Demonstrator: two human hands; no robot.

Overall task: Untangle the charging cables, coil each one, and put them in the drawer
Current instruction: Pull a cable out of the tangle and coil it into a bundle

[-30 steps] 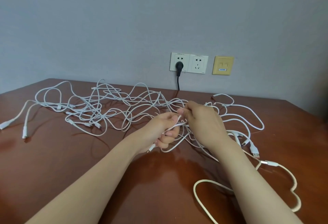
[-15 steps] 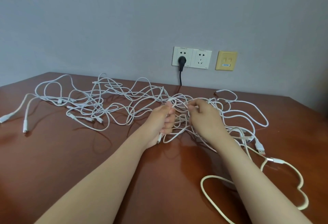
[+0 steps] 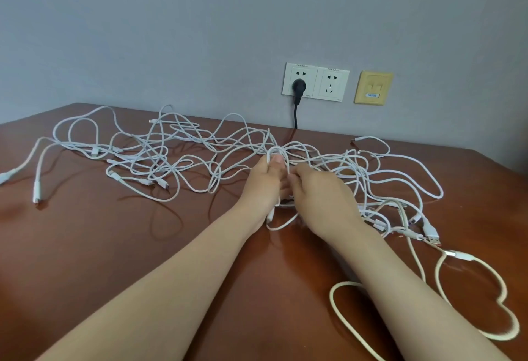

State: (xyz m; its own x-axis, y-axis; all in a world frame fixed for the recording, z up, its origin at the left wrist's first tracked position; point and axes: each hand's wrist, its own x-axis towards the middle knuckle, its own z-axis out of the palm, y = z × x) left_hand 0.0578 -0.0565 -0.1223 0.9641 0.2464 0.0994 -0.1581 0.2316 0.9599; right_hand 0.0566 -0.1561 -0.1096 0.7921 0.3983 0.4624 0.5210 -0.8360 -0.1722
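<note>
Two hands (image 3: 265, 186) (image 3: 323, 203), one tangle of white cables (image 3: 160, 157), one cream cable (image 3: 331, 293), two wall sockets (image 3: 300, 74) (image 3: 331, 84), one black plug (image 3: 299, 86).

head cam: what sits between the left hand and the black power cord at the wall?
Loops of the white charging cables, one held in the left hand; nothing else before the black power cord. Head view.

Soft, even light fills the scene, and the grey wall (image 3: 171, 32) dims slightly toward the upper corners. The polished table (image 3: 85, 246) carries a dull sheen and faint reflections. The white cables (image 3: 185, 160) cast thin, soft shadows toward the viewer. Wide-angle distortion bows the table's far edge, and detail is slightly soft throughout.
</note>
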